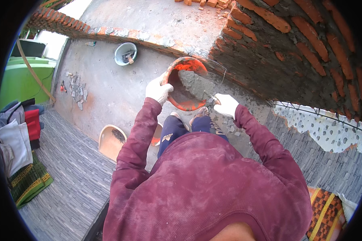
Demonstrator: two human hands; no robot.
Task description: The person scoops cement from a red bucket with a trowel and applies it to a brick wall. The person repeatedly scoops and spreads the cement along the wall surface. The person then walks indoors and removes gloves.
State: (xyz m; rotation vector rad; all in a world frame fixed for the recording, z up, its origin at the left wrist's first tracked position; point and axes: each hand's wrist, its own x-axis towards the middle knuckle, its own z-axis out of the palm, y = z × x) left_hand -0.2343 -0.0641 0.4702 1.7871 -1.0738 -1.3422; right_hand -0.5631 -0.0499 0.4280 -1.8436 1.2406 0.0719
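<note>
An orange bucket [189,106] is tipped in front of me, its mouth facing me, with wet grey mortar [195,83] inside. My left hand [159,89], in a white glove, is closed around the bucket's left rim. My right hand [226,105], gloved too, is closed on the handle of a trowel [207,95] at the bucket's right rim. The trowel's blade is mostly hidden by mortar. A thin wire handle [224,74] arcs out beyond the bucket on the right. My feet are just below the bucket.
A rough brick wall [269,52] rises close on the right; a low brick ledge [149,37] runs across ahead. A pale bucket [118,57] holding a wooden-handled tool stands farther left. Broken chips [79,93], a peach container [107,145] and piled clothes [18,134] lie to the left.
</note>
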